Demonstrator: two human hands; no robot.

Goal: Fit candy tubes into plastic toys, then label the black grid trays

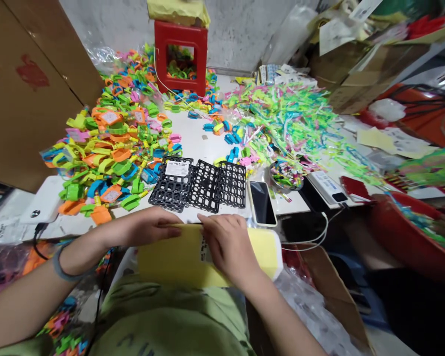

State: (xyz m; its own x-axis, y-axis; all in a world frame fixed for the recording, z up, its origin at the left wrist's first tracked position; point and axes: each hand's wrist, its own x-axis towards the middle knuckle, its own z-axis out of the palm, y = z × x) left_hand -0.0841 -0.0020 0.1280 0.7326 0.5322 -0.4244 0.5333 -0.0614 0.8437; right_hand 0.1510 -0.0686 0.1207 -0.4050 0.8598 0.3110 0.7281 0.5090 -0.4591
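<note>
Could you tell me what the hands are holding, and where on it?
Both hands rest on a yellow packet: left hand at its top edge, right hand flat on its middle.

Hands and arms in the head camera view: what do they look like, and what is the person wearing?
Both forearms are bare, no gloves or rings visible. The left hand has a grey band around its wrist; the right hand wears nothing. A green shirt with a dark print shows below.

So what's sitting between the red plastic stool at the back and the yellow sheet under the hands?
In the head view, black plastic grid trays lie between the red plastic stool and the yellow sheet, past bare white tabletop.
</note>
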